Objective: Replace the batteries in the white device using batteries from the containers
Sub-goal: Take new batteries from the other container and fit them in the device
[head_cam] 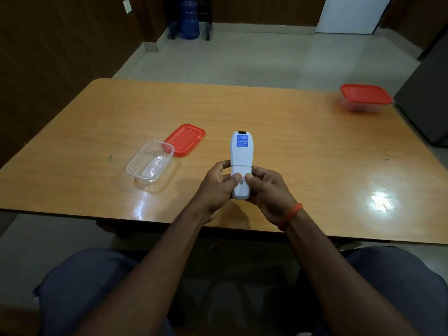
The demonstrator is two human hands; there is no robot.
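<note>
The white device (240,154) lies back side up, with a blue label near its far end, held just above the wooden table (291,141). My left hand (215,187) and my right hand (269,190) grip its near end from both sides, both thumbs pressed on the battery cover. An open clear container (150,164) stands to the left; it looks empty. Its red lid (184,139) lies flat beside it. A second clear container with a red lid on (365,97) sits at the far right corner. No batteries are visible.
The table's near edge runs just behind my wrists, and my knees show below it. A dark cabinet (426,98) stands against the table's right side. A blue water jug (189,19) stands on the floor far behind.
</note>
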